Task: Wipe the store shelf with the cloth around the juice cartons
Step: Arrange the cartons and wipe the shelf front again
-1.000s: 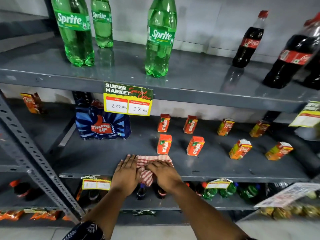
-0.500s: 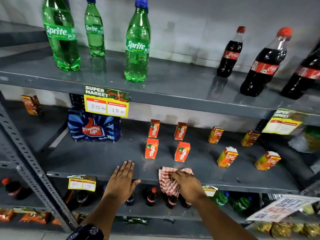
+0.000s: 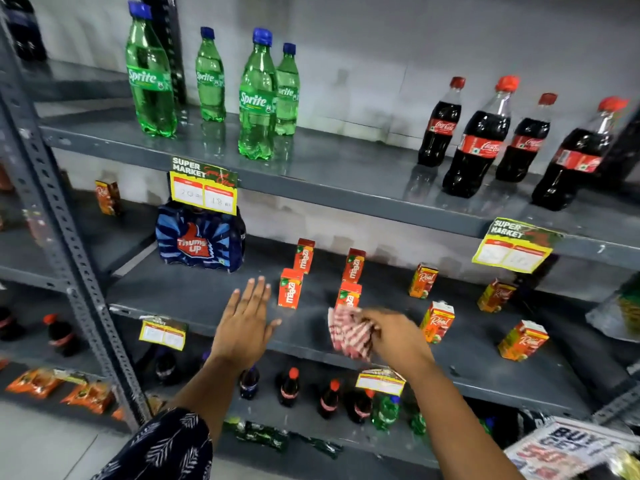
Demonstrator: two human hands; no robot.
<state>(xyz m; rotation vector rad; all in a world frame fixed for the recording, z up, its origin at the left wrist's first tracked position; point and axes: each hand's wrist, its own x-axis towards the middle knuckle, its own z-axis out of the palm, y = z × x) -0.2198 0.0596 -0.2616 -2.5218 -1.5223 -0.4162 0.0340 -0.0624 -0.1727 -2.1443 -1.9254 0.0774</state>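
Note:
A red-and-white striped cloth (image 3: pixel 348 332) is bunched in my right hand (image 3: pixel 394 336), pressed on the front of the grey middle shelf (image 3: pixel 194 296). It lies just below the front right Maaza carton (image 3: pixel 348 295). Three more red Maaza cartons stand nearby, the front left one (image 3: pixel 290 288) beside my left hand (image 3: pixel 244 322). That hand lies flat, fingers spread, holding nothing, at the shelf's front. Several orange Real cartons (image 3: pixel 437 322) stand further right.
A blue Thums Up pack (image 3: pixel 201 239) sits at the shelf's back left. Sprite bottles (image 3: pixel 258 98) and Coca-Cola bottles (image 3: pixel 479 140) line the upper shelf. Price tags (image 3: pixel 203 187) hang from shelf edges. A perforated steel upright (image 3: pixel 69 265) stands at left.
My right hand has slid the cloth to the right along the shelf front, away from my left hand. The left hand let go of the cloth and stays flat on the shelf.

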